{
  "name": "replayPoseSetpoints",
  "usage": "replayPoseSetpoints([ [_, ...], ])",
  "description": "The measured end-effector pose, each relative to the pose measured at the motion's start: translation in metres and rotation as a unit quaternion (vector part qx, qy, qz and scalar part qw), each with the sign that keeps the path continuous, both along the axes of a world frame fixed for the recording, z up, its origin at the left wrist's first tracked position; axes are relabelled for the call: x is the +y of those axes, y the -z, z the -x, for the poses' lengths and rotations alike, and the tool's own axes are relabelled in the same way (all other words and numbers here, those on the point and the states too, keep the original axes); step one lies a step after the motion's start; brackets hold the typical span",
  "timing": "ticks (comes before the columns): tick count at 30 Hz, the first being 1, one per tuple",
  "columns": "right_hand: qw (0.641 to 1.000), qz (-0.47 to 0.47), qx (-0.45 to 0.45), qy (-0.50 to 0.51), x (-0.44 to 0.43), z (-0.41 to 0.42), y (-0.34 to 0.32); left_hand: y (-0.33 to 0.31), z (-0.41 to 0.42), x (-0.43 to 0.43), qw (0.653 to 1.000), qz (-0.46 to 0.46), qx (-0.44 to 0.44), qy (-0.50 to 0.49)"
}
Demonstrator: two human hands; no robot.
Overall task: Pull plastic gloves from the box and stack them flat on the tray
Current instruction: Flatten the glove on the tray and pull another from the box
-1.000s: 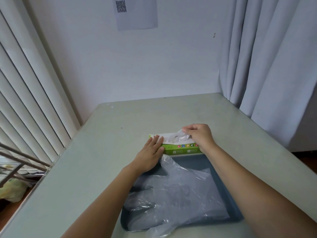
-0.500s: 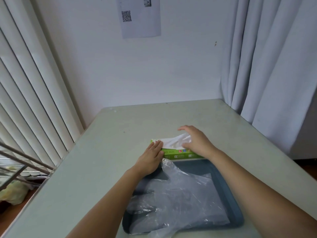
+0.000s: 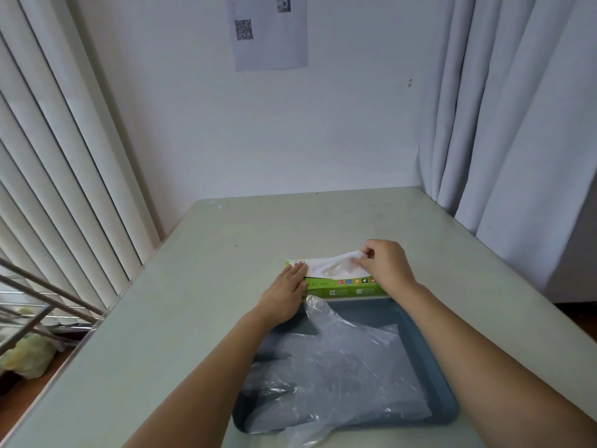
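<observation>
Two bare hands are on the job in the head view, both at the flat green cardboard glove box (image 3: 342, 286), which lies on the pale grey-green table (image 3: 193, 318) touching the far edge of the blue-grey plastic tray (image 3: 365, 313). Left hand (image 3: 284, 295) lies flat with straight fingers pressing down on the box's left end. Right hand (image 3: 386, 265) is at the right end of the top opening, thumb and fingertips pinched together on a crumpled whitish plastic glove (image 3: 336, 268). That glove is lifted a bit at the pinch, and the rest of it sits in the opening. On the tray there's a stack of clear plastic gloves (image 3: 339, 370) lying mostly flat, fingers pointing left, with one corner spilling over the near rim. Can't tell how many are in the pile. Around it: white vertical blinds (image 3: 64, 156) on the left, a white curtain (image 3: 517, 124) on the right, and a sheet of paper with a QR code (image 3: 268, 33) on the far wall.
</observation>
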State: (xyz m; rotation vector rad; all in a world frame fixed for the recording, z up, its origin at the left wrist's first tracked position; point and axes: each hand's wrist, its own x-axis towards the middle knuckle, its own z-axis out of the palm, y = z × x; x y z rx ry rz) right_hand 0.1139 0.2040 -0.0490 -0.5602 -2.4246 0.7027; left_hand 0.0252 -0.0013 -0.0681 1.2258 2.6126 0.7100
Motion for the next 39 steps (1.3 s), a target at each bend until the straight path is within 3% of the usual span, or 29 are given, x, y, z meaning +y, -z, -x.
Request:
replayPoseSetpoints([
  [10, 0.968, 0.248, 0.022, 0.015, 0.002, 0.002, -0.005, 0.002, 0.003, 0.001, 1.000, -0.002, -0.012, 0.008],
  [16, 0.933, 0.319, -0.048, -0.163, 0.014, -0.018, -0.008, 0.001, 0.003, 0.000, 1.000, -0.006, -0.015, 0.008],
  [20, 0.897, 0.374, -0.040, -0.234, 0.030, -0.033, 0.007, -0.001, 0.002, 0.000, 1.000, -0.009, -0.014, 0.010],
  [22, 0.912, 0.355, -0.025, -0.203, 0.028, -0.031, 0.013, -0.002, 0.001, 0.000, 1.000, -0.013, -0.012, 0.014],
  [24, 0.952, 0.275, 0.010, -0.134, 0.022, -0.027, 0.014, -0.001, -0.001, 0.001, 1.000, -0.019, -0.007, 0.012],
  [26, 0.969, 0.224, 0.049, -0.089, 0.014, -0.025, 0.009, 0.003, -0.002, 0.003, 1.000, -0.019, -0.008, -0.016],
  [32, 0.940, 0.323, 0.066, -0.093, -0.001, -0.018, -0.001, 0.000, -0.005, 0.016, 0.996, -0.022, -0.009, -0.087],
  [39, 0.952, 0.273, -0.014, -0.136, -0.026, 0.002, -0.023, 0.000, 0.001, 0.020, 0.995, -0.044, -0.068, -0.065],
])
